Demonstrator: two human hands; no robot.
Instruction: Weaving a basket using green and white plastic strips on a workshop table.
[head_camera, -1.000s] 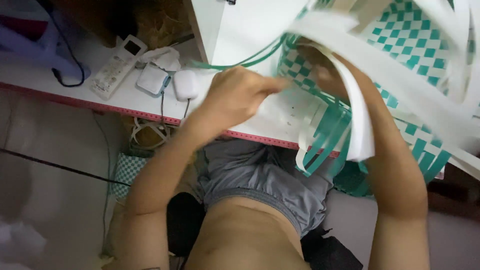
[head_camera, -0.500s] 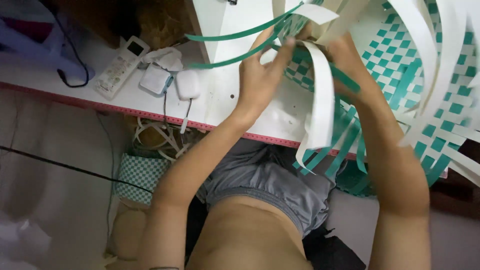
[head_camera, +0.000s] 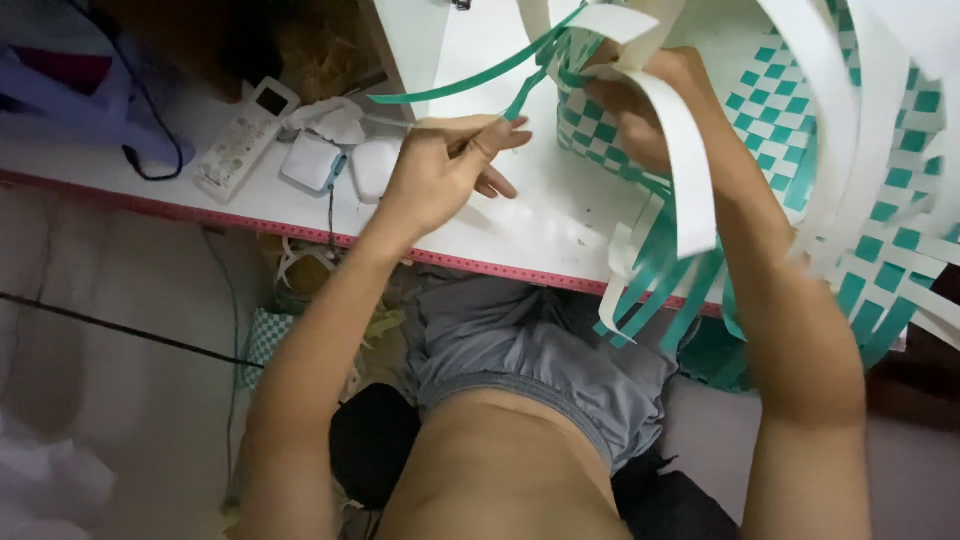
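- Left hand (head_camera: 440, 170) pinches a green strip (head_camera: 470, 82) between thumb and fingers, above the white surface (head_camera: 520, 225).
- Right hand (head_camera: 640, 110) is clamped on the woven basket (head_camera: 790, 120) at its edge.
- Strips look light, springy and slick; best held near the weave, not at their loose ends.

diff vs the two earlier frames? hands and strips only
Left hand moved left, away from the woven basket, pulling a green strip out across the white table. Right hand stayed gripping the basket's edge among the white strips. Remote and adapters on the table unmoved.
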